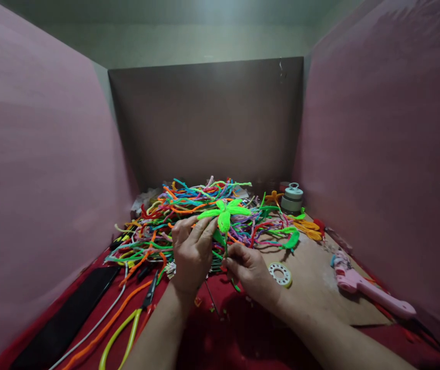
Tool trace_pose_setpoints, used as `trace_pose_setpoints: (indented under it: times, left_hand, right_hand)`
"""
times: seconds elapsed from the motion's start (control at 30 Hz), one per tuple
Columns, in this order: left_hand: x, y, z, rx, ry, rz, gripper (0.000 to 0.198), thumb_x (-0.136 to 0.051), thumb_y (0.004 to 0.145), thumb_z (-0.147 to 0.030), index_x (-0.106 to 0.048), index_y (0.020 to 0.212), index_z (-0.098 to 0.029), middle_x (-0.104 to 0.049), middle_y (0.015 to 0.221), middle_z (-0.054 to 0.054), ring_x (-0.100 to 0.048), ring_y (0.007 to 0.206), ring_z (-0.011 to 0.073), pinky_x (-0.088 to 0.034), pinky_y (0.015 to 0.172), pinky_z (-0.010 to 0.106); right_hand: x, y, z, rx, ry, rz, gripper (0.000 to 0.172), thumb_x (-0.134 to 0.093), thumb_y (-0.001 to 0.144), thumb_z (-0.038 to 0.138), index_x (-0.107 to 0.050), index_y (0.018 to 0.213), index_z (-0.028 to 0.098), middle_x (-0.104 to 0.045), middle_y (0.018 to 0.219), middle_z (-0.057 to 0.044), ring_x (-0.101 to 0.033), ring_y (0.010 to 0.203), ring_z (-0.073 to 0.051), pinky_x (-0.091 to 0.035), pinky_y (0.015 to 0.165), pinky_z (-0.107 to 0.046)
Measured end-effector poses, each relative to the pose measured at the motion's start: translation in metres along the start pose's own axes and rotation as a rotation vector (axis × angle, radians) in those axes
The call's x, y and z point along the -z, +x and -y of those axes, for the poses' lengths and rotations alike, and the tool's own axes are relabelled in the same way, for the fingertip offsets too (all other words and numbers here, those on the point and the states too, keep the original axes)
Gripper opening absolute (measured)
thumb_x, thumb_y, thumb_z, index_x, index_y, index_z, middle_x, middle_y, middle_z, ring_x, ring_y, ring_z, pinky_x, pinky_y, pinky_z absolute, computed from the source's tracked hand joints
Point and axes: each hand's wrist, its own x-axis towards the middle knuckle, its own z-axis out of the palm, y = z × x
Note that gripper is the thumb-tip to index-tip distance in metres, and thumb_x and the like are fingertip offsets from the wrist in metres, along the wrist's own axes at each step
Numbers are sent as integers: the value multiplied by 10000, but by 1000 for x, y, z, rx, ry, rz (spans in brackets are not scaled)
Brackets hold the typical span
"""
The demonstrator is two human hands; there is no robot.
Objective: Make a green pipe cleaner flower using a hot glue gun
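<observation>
A bright green pipe-cleaner flower (224,209) with several petals is held up at the middle of the view. Its thin stem (226,246) runs down, with a darker green leaf beside it. My left hand (192,251) is closed on the flower from the left, just under the petals; its fingertips are partly hidden. Lower on the stem, my right hand (251,272) pinches with thumb and fingers. Behind both hands lies a large heap of coloured pipe cleaners (196,198). A roll of tape (280,275) lies just right of my right hand.
Yellow-handled scissors (135,321) and a flat black object (69,316) lie at left on the red cloth (220,349). A tan board (312,272) holds a pink-handled tool (377,297). A lidded jar (292,199) stands back right. Pink walls (389,154) enclose both sides.
</observation>
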Motion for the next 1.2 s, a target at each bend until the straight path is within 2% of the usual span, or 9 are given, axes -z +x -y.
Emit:
trace_pose_setpoints:
  times: [0.17, 0.33, 0.43, 0.57, 0.67, 0.87, 1.0, 1.1, 1.2]
  left_hand:
    - [-3, 1, -4, 131, -43, 66, 391, -495, 745, -42, -626, 1076, -204, -651, 1047, 71, -482, 1022, 258, -358, 901, 423]
    - [-5, 4, -1, 362, -229, -45, 558, -384, 623, 52, -599, 1077, -193, -612, 1036, 57, -500, 1022, 211, -379, 931, 376]
    - [-7, 5, 6, 578, -325, -80, 497, -397, 641, 10, -596, 1048, -196, -603, 1015, 51, -539, 976, 205, -411, 893, 366]
    - [-10, 6, 12, 879, -553, -88, 293, -487, 711, -123, -606, 972, -181, -622, 960, 50, -585, 897, 198, -451, 815, 337]
    - [-12, 8, 13, 1017, -755, -109, 233, -582, 710, -237, -603, 929, -161, -629, 888, 43, -594, 833, 180, -458, 761, 305]
    - [-12, 12, 12, 1138, -931, -85, 364, -686, 646, -338, -609, 953, -157, -617, 805, 12, -553, 641, 110, -422, 571, 221]
    - [-8, 15, 11, 1094, -925, -156, 364, -693, 646, -324, -605, 955, -153, -607, 777, 7, -530, 600, 93, -405, 532, 197]
    - [-4, 18, 7, 1111, -919, -90, 330, -710, 627, -313, -625, 901, -150, -610, 758, 6, -520, 578, 94, -413, 528, 204]
    - [-2, 19, 3, 1112, -1019, -7, 299, -718, 623, -305, -635, 864, -149, -613, 741, -1, -509, 568, 91, -406, 532, 208]
  right_hand:
    - [2, 3, -3, 47, -41, -48, 133, -516, 763, 205, -433, 660, 191, -352, 548, 61, -309, 485, -79, -285, 454, -203]
    - [6, 6, -6, 59, -85, -81, 151, -513, 769, 204, -426, 647, 191, -398, 567, 48, -356, 507, -84, -312, 476, -202]
    - [6, 6, -6, 45, -107, -84, 125, -509, 774, 208, -455, 663, 186, -435, 581, 39, -397, 516, -89, -334, 490, -204]
    - [5, 6, -3, 23, -90, -79, 132, -517, 770, 210, -457, 655, 185, -435, 566, 45, -401, 502, -84, -334, 478, -197]
    - [6, 7, -2, -18, -59, -66, 148, -515, 772, 216, -461, 638, 181, -419, 545, 51, -389, 489, -77, -323, 460, -189]
    - [6, 8, -6, -22, 66, -55, 103, -508, 775, 247, -490, 696, 184, -457, 589, 37, -394, 491, -78, -333, 449, -193]
    - [4, 7, -4, -37, 87, -44, 152, -532, 758, 265, -452, 653, 189, -416, 559, 53, -349, 477, -72, -309, 449, -198]
    - [3, 6, 0, -50, 124, 7, 167, -541, 764, 291, -465, 666, 181, -406, 570, 53, -339, 493, -70, -311, 463, -197]
    - [3, 4, 5, -65, 171, 60, 126, -542, 758, 278, -501, 696, 176, -448, 576, 43, -380, 497, -77, -335, 473, -199]
